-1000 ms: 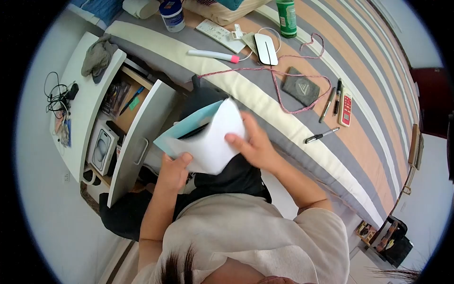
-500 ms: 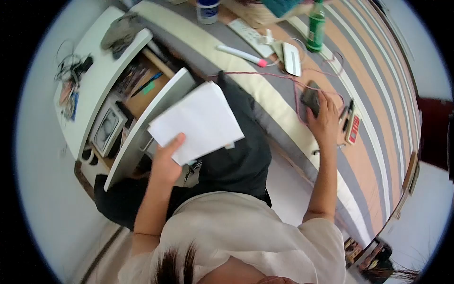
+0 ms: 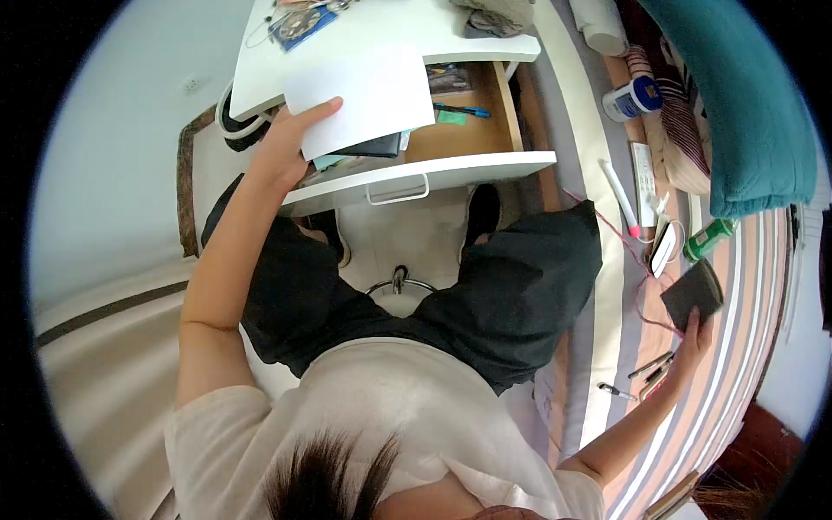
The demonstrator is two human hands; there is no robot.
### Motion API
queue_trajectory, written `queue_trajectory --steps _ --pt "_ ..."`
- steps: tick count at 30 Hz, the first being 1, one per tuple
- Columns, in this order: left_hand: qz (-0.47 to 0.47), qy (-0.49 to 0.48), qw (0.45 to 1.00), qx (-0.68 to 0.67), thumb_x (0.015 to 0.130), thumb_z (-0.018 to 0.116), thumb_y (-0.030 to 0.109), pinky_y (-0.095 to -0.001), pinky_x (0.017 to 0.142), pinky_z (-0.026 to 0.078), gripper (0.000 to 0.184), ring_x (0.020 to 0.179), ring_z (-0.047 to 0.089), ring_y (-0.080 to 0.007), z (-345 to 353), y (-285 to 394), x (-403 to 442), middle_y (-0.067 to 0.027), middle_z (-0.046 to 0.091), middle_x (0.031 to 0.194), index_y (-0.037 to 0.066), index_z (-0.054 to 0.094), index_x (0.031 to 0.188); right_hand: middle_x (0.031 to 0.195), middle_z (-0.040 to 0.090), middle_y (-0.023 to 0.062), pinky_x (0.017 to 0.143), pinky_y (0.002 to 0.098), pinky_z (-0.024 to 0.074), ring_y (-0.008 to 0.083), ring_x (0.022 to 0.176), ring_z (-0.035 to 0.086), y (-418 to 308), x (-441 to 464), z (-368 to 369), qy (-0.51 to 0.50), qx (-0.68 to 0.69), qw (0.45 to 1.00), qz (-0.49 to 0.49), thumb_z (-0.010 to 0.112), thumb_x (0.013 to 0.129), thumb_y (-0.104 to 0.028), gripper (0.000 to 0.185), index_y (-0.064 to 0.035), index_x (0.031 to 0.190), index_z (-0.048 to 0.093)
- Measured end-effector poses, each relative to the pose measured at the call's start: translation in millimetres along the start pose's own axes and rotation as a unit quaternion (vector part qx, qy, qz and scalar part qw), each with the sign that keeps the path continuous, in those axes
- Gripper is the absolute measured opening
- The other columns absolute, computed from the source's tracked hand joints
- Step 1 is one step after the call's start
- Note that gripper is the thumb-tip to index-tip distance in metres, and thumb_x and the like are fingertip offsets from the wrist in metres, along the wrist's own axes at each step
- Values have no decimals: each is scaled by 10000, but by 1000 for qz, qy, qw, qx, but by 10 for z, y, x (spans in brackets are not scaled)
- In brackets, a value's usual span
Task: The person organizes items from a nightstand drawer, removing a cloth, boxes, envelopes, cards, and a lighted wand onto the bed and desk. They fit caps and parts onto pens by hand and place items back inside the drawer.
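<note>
My left hand (image 3: 282, 152) is closed on a stack of white paper (image 3: 364, 104), thumb on top. The paper is over the left part of the open desk drawer (image 3: 472, 160). Below the paper's lower edge a black flat item (image 3: 377, 146) shows in the drawer. On the bed side, my right hand (image 3: 693, 342) is closed on a small dark notebook (image 3: 693, 295), held by its near edge above the striped bedding. Its cover is plain and its inside is hidden.
A blue pen (image 3: 464, 110) and a green note (image 3: 451, 118) lie in the drawer. On the white desk (image 3: 390, 30) sits a grey cloth (image 3: 498, 16). The bed (image 3: 607, 329) bears a green bottle (image 3: 711, 238), a blue-lidded tub (image 3: 633, 98), a power strip (image 3: 643, 182), a pink cord (image 3: 641, 299) and several pens (image 3: 650, 368).
My view has turned toward the desk. My left hand has carried the paper from over my lap to the drawer. My right hand has lifted the notebook off the bed.
</note>
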State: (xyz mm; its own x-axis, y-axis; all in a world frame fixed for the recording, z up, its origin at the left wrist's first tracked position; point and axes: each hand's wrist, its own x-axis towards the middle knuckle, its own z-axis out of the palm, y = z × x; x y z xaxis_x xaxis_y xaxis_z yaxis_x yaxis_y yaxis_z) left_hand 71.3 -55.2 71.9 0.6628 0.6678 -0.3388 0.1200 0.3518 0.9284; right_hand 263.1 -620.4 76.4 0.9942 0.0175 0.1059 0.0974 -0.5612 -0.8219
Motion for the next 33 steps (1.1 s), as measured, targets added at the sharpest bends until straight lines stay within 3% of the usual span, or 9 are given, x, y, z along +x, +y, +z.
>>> queue_trajectory --steps 4,6,8,11,13,15,18,25,33 --pt "-11 -21 1000 -11 790 706 142 -337 896 490 595 1048 569 -253 -140 -107 135 -183 539 1142 -75 396 1249 1090 612 77 881 277 420 165 1007 550 -767 -22 804 -24 3 997 -79 518 947 -133 289 2 1200 554" --pt "-12 -44 999 -22 799 697 144 -341 901 491 584 1048 573 -256 -212 -137 184 -193 540 1141 -87 395 1242 1060 624 92 873 277 421 162 991 557 -922 118 1140 -152 -123 968 -158 522 945 -137 271 4 1174 560" --pt "-4 -50 998 -35 803 692 147 -342 906 490 578 1053 570 -259 -279 -184 222 -200 537 1147 -96 397 1236 999 637 135 838 284 441 178 933 584 -1330 83 1761 -192 -13 959 -211 529 938 -130 240 -20 1146 574" --pt "-11 -34 997 -69 806 688 145 -338 901 490 578 1061 564 -263 -332 -309 247 -208 531 1161 -102 397 1240 1097 619 154 854 331 475 282 1024 602 -1805 -55 2597 -257 -78 925 -270 539 862 -36 312 -110 1163 573" --pt "-26 -27 996 -79 803 695 158 -335 914 466 608 1089 544 -270 -354 -404 266 -217 524 1173 -105 390 1259 1161 611 97 913 365 469 287 1079 575 -1882 -28 3068 -232 -118 841 -475 485 795 -3 367 -103 1134 587" --pt "-43 -16 997 -59 801 700 167 -336 932 445 622 1103 533 -271 -372 -462 254 -219 523 1177 -107 388 1264 1164 609 108 889 366 476 296 1078 573 -1722 24 3483 -209 -211 757 -582 524 824 -126 324 -115 1141 594" --pt "-56 -26 997 -53 798 709 183 -332 960 414 625 1115 521 -269 -379 -472 265 -217 526 1173 -107 400 1257 980 657 145 821 407 467 330 934 605 -1806 -95 3505 -425 -304 762 -383 572 882 -253 259 -60 1037 649" --pt "-99 -51 991 -70 795 712 151 -337 964 426 591 1113 525 -273 -247 -397 316 -216 525 1176 -107 415 1236 900 659 154 714 351 488 307 822 628 -1567 -118 3212 -233 -91 913 -323 586 885 -179 194 -31 994 650" --pt "-145 -124 981 -46 795 701 79 -344 938 458 515 1090 551 -258 438 -710 785 -161 551 1186 -60 462 1230 879 657 148 748 405 483 330 827 621 -1515 -70 3176 -157 10 903 -399 605 852 -173 170 -36 942 649"
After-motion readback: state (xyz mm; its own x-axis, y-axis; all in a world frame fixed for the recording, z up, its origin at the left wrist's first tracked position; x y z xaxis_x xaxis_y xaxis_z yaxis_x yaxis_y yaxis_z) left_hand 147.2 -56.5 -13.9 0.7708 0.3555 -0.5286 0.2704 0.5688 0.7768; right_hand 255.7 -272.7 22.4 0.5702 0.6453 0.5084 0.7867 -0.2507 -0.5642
